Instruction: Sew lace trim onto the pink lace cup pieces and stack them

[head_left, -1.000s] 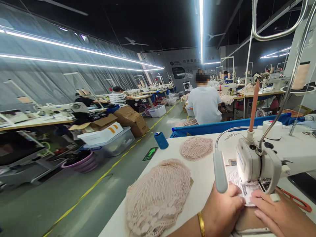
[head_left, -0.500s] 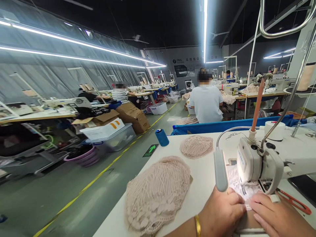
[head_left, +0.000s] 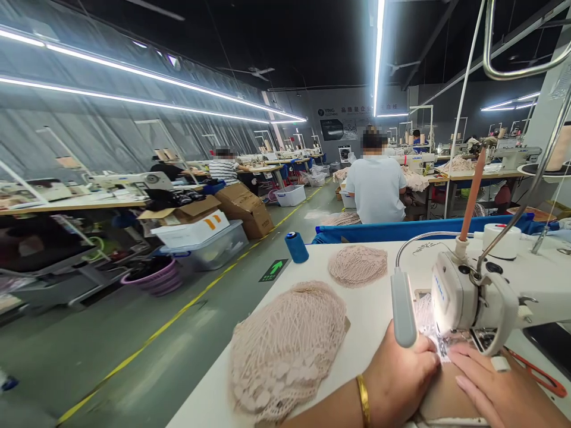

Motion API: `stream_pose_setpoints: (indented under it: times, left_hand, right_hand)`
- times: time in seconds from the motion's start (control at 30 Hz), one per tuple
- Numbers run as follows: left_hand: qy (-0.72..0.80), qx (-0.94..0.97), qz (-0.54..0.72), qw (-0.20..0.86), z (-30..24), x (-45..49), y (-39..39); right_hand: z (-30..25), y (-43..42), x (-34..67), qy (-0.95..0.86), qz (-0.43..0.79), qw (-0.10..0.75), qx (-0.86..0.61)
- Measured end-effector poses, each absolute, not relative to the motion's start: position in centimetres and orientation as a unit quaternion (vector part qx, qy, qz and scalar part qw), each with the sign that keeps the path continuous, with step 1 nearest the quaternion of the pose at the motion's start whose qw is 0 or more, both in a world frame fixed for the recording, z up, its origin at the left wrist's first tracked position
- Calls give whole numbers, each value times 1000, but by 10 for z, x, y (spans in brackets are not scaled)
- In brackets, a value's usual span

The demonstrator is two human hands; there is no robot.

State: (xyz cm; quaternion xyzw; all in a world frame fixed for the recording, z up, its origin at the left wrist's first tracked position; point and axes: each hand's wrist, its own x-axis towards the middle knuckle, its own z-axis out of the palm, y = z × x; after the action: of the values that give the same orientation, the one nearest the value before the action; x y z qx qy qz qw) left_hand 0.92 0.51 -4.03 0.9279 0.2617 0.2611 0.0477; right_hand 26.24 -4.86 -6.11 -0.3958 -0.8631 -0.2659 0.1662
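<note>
The sewing machine [head_left: 459, 297] stands at the right, its needle area lit. A strip of pale lace fabric [head_left: 424, 312] runs under the presser foot. My left hand [head_left: 404, 371], a gold bangle on its wrist, is closed with bent fingers on the lace at the left of the foot. On the other side, my right hand [head_left: 495, 380] lies flat, its fingers stretched over the fabric. Between the hands a smooth beige surface [head_left: 444, 392] shows; I cannot tell whether it is cloth. The hands partly hide the lace.
Two stacks of beige lace pieces, a large one [head_left: 289, 351] and a smaller one [head_left: 358, 265], lie left of the machine. A blue thread cone [head_left: 297, 247] stands at the table's corner. Orange thread snips [head_left: 542, 377] lie at the right. A person [head_left: 375, 184] sits ahead.
My left hand has shifted slightly forward, and the lace has advanced under the foot. More of the beige surface shows between my hands. The view has tilted slightly.
</note>
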Motion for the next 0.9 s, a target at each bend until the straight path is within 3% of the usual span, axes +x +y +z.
stream_pose_setpoints:
  times: [0.13, 0.3, 0.47, 0.57, 0.7, 0.8, 0.9]
  left_hand:
    - [259, 933, 245, 51, -37, 8, 4]
    - [343, 913, 211, 67, -26, 0, -2]
    - [242, 932, 203, 178, -11, -6, -3]
    - [258, 917, 279, 123, -8, -8, 3]
    - [304, 921, 239, 44, -8, -10, 7]
    - [310, 929, 190, 67, -7, -10, 2]
    - [266, 932, 220, 108, -4, -10, -2]
  right_hand:
    - [-58, -47, 261, -859, -274, 175, -396]
    - [-55, -44, 268, -849, -190, 201, -451]
    - [-50, -48, 276, -836, -148, 264, -458]
    - [-50, -52, 268, -869, -124, 254, -405]
    - [-49, -51, 261, -913, -98, 200, -343]
    - [-45, -48, 268, -877, -129, 204, -415]
    - [-42, -53, 274, -855, -158, 233, -435]
